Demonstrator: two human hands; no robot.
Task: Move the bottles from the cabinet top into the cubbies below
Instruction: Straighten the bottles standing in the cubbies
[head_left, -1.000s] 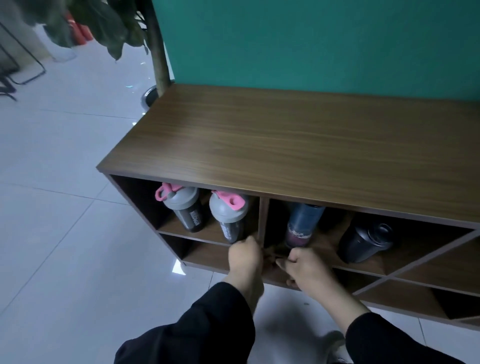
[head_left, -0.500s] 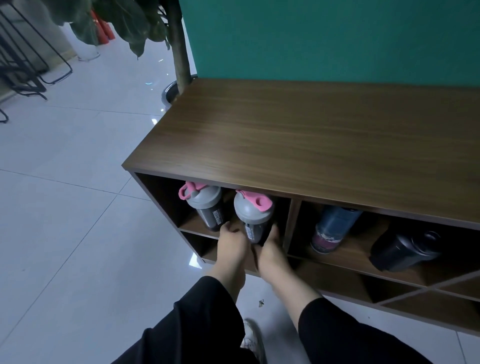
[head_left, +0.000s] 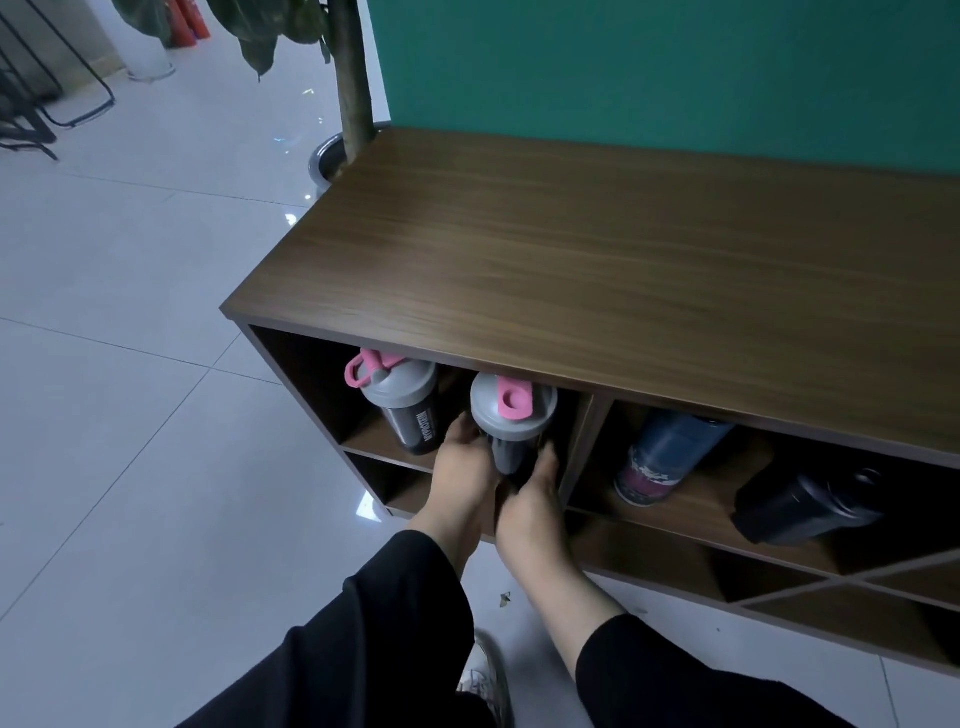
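Two grey-lidded shaker bottles with pink caps stand in the upper left cubby. My left hand (head_left: 462, 462) and my right hand (head_left: 530, 499) both clasp the lower body of the right one (head_left: 511, 415). The left shaker (head_left: 402, 400) stands beside it, apart from my hands. In the cubby to the right, a blue bottle (head_left: 660, 457) leans upright and a black bottle (head_left: 808, 504) lies tilted. The wooden cabinet top (head_left: 623, 270) carries no bottles.
A potted tree trunk (head_left: 353, 78) rises at the cabinet's back left corner. A green wall (head_left: 675, 67) stands behind the cabinet. Lower cubbies with diagonal dividers (head_left: 831, 582) show at the right. White tiled floor (head_left: 130, 415) spreads to the left; my shoe (head_left: 485, 680) is below.
Both hands moved from the shelf edge by the centre divider leftward onto the right pink-capped shaker. The camera view shifted left and closer.
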